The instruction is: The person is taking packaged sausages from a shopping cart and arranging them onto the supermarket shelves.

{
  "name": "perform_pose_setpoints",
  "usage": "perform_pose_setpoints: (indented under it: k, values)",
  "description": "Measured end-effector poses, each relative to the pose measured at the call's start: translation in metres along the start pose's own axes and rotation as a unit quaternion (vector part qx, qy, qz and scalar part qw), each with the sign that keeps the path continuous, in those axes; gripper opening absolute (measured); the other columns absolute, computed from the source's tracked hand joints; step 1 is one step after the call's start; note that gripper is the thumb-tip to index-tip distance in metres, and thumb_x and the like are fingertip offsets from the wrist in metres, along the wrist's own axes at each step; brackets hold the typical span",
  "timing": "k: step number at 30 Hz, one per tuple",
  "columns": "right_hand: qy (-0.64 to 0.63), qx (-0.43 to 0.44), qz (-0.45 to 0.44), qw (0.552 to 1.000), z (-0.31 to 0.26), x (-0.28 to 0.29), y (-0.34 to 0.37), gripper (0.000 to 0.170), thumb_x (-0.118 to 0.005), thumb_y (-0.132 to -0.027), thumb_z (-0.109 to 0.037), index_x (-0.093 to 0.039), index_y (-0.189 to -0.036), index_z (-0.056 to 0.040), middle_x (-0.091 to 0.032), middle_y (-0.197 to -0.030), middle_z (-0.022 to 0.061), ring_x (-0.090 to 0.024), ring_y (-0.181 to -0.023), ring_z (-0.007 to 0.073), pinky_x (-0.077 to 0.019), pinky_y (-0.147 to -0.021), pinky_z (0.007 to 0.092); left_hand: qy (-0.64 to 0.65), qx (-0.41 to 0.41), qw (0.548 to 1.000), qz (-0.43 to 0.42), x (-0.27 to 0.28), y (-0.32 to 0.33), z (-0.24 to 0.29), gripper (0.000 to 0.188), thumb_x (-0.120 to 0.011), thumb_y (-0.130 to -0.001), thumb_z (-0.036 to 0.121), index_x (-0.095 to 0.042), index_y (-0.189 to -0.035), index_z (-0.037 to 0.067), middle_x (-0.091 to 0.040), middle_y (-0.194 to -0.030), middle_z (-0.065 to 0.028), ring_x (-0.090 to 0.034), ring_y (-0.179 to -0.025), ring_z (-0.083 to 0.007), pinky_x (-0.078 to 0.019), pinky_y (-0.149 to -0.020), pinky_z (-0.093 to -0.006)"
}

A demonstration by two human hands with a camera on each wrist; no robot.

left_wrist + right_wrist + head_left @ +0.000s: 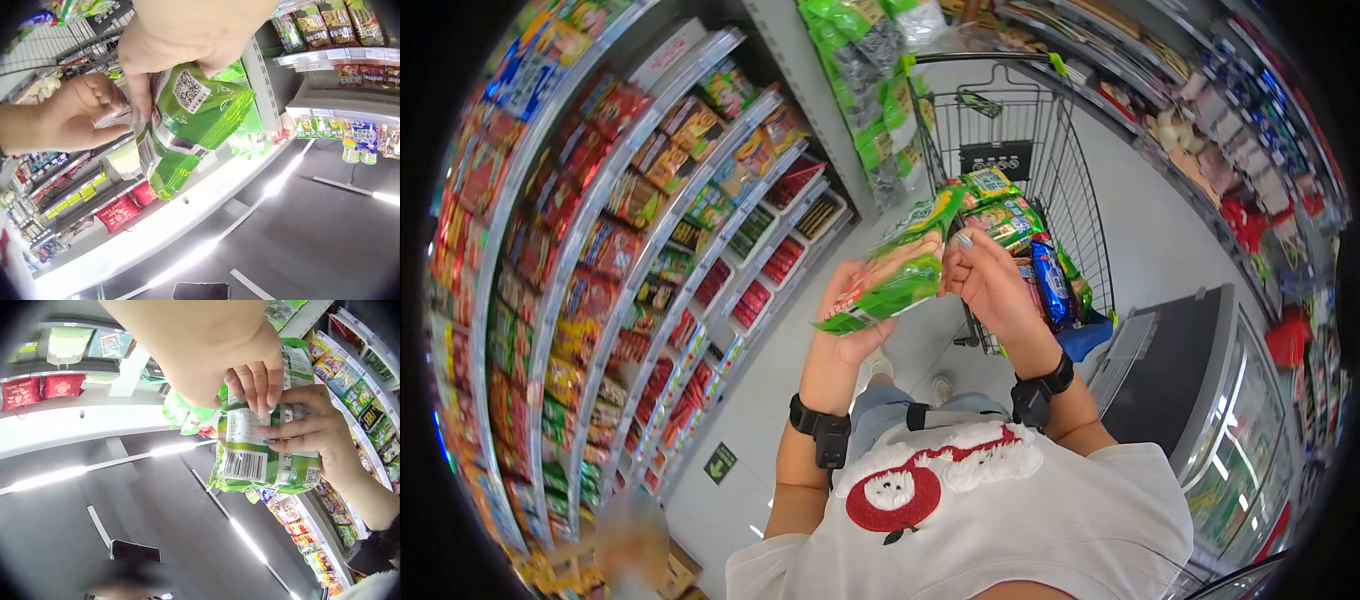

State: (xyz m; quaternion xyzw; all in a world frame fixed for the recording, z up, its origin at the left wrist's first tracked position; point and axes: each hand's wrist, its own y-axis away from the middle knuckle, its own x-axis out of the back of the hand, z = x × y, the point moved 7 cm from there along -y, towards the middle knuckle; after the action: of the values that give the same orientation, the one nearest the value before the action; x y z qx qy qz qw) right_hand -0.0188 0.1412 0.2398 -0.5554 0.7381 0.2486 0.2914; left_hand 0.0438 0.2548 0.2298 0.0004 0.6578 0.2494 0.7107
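A green snack packet (pixel 900 265) with a glossy printed front is held up before the chest. My left hand (pixel 855 320) grips its lower left end, fingers spread across the back in the right wrist view. At the other edge my right hand (pixel 990 280) pinches the packet, its curled fingertips (pixel 259 394) by the back seam. A barcode label (pixel 244 464) shows on the back, and a QR code (pixel 190 90) appears near one crimped end. Both wrists wear black straps.
A shopping cart (pixel 1090 200) stands ahead, holding several packets, including a blue one (pixel 1052 285). Snack shelves (pixel 630 250) line the left side. A dark-topped freezer case (pixel 1175 370) stands at right. Grey tiled floor (pixel 790 370) lies between.
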Motion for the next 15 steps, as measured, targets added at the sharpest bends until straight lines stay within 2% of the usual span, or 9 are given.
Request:
perform_pose_setpoints:
  k: [2, 5, 7, 9, 11, 13, 15]
  values:
    - [0.025, -0.007, 0.004, 1.0, 0.007, -0.004, 0.006, 0.015, -0.042, -0.091, -0.018, -0.048, -0.094, -0.0046, -0.059, -0.081, 0.008, -0.06, -0.072, 0.0179, -0.049, -0.066, 0.0292, 0.038, 0.01, 0.997, -0.064, -0.021, 0.024, -0.014, 0.037, -0.046, -0.083, 0.021, -0.051, -0.111, -0.003, -0.059, -0.108, -0.013, -0.06, -0.093, -0.0193, -0.0509, -0.077, -0.0316]
    - [0.059, -0.012, 0.015, 0.998, 0.025, -0.02, 0.012, 0.016, -0.043, -0.091, -0.021, -0.048, -0.095, -0.0058, -0.059, -0.082, 0.007, -0.06, -0.074, 0.0161, -0.0487, -0.067, 0.0289, 0.123, -0.025, 0.991, -0.054, 0.002, 0.051, -0.018, 0.039, -0.046, -0.082, 0.018, -0.048, -0.115, -0.004, -0.057, -0.111, -0.0143, -0.059, -0.097, -0.0207, -0.0499, -0.081, -0.034]
    - [0.078, -0.007, 0.036, 0.996, 0.035, -0.036, 0.014, 0.016, -0.044, -0.091, -0.023, -0.047, -0.095, -0.0073, -0.058, -0.081, 0.006, -0.059, -0.074, 0.0148, -0.0486, -0.068, 0.0294, 0.067, -0.074, 0.994, -0.047, 0.03, 0.075, -0.014, 0.044, -0.046, -0.083, 0.02, -0.045, -0.12, -0.003, -0.056, -0.113, -0.0168, -0.057, -0.1, -0.0246, -0.0519, -0.079, -0.0344]
    - [0.02, -0.097, -0.068, 0.993, 0.052, -0.065, 0.02, 0.032, -0.04, -0.091, -0.035, -0.045, -0.108, -0.008, -0.057, -0.097, 0.0082, -0.057, -0.088, 0.0165, -0.0475, -0.075, 0.0324, 0.01, -0.108, 0.993, -0.05, 0.032, 0.099, -0.009, 0.044, -0.046, -0.083, 0.02, -0.044, -0.121, -0.003, -0.055, -0.114, -0.0181, -0.057, -0.101, -0.027, -0.0508, -0.081, -0.0364]
    - [-0.034, -0.186, -0.172, 0.967, 0.065, -0.094, 0.031, 0.049, -0.037, -0.091, -0.048, -0.043, -0.12, -0.0088, -0.056, -0.112, 0.0104, -0.055, -0.102, 0.0183, -0.0464, -0.083, 0.0355, -0.048, -0.128, 0.989, -0.061, 0.013, 0.121, -0.01, 0.039, -0.047, -0.084, 0.019, -0.046, -0.116, -0.004, -0.055, -0.113, -0.0182, -0.057, -0.099, -0.0279, -0.0467, -0.087, -0.04]
    - [-0.063, -0.222, -0.258, 0.938, 0.078, -0.127, 0.038, 0.069, -0.033, -0.086, -0.06, -0.034, -0.131, -0.008, -0.043, -0.129, 0.0141, -0.044, -0.118, 0.0237, -0.0386, -0.095, 0.0406, -0.014, -0.128, 0.988, -0.086, 0.017, 0.145, -0.006, 0.039, -0.047, -0.085, 0.02, -0.046, -0.117, -0.002, -0.053, -0.116, -0.0196, -0.056, -0.102, -0.0303, -0.0445, -0.09, -0.0409]
    - [-0.192, -0.256, -0.261, 0.911, 0.107, -0.151, 0.044, 0.071, -0.034, -0.085, -0.061, -0.033, -0.132, -0.0075, -0.04, -0.131, 0.0152, -0.042, -0.12, 0.0265, -0.0346, -0.099, 0.0432, 0.027, -0.122, 0.982, -0.14, 0.01, 0.171, -0.006, 0.039, -0.047, -0.086, 0.02, -0.045, -0.118, -0.002, -0.052, -0.118, -0.0196, -0.054, -0.105, -0.0302, -0.0431, -0.092, -0.0407]
